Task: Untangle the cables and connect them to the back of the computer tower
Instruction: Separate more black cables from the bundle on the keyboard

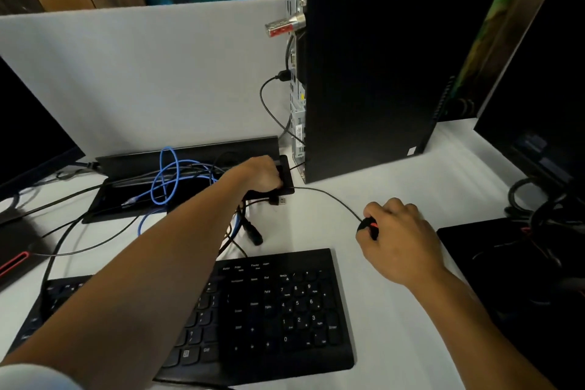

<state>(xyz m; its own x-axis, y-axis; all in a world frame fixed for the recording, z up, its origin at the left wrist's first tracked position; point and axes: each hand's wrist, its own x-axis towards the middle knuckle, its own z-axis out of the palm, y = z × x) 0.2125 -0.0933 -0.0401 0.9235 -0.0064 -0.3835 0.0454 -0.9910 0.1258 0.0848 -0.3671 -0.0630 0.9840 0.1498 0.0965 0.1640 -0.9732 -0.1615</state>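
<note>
The white worktop [395,199] carries everything here, and the computer tower [373,73] standing upright at its far side serves as the landmark. Its rear panel faces left, with one thin black cable [266,101] already plugged in there and looping down towards the worktop. In front of the tower, nearest the camera, lies a black keyboard [272,310]. Left of the tower's base sits an open black cable tray [177,180], and over it lies the tangle — a blue cable [164,174] looped through several black ones. A loose USB plug [280,200] lies just in front of the tray, below the tower's rear corner, and a thick black plug [253,233] rests nearer the keyboard. The left hand [261,176] reaches to the tray's right end, close by the tower's base, its fingers curled over the dark edge there; whether they have hold of a cable cannot be told. The right hand [395,231], in front of the tower, has its fingers wrapped round a small black-and-red mouse [368,226], whose thin lead [329,196] runs back towards the tray. The risk from here, I judge, is pulling that lead while it is still threaded through the loops — that would tighten the knot, and could drag the seated plug out of the tower.
</note>
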